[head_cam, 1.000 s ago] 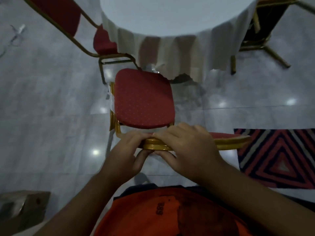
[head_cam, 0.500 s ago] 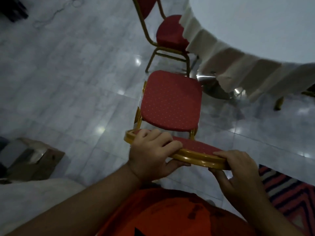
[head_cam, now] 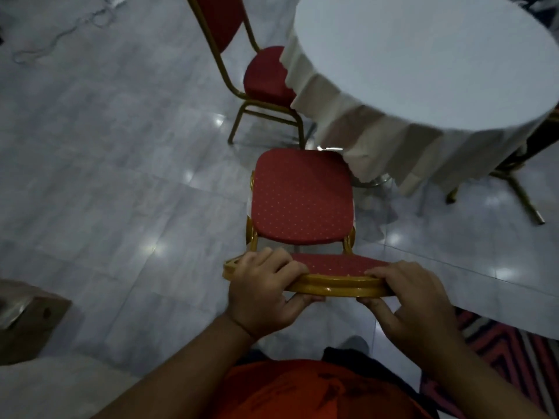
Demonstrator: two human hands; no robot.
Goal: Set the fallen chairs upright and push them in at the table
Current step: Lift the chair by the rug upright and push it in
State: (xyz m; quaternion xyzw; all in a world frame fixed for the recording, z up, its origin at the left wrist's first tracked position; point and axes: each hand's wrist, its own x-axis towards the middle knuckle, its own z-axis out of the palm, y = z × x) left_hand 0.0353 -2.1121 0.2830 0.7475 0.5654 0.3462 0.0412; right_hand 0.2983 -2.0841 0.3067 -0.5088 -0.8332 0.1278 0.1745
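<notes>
Left hand [head_cam: 263,293]: fingers curled over the chair's gold backrest rail, thumb beneath.
Right hand [head_cam: 414,300]: clasps the same rail's other end.
Chair [head_cam: 302,198]: upright, seat edge meeting the table [head_cam: 423,55] cloth.

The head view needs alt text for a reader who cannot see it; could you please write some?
Both hands, left hand and right hand, grip the gold top rail of an upright red chair facing a round white-clothed table. A second red chair stands tucked at the table's left; a patterned rug lies lower right.
</notes>
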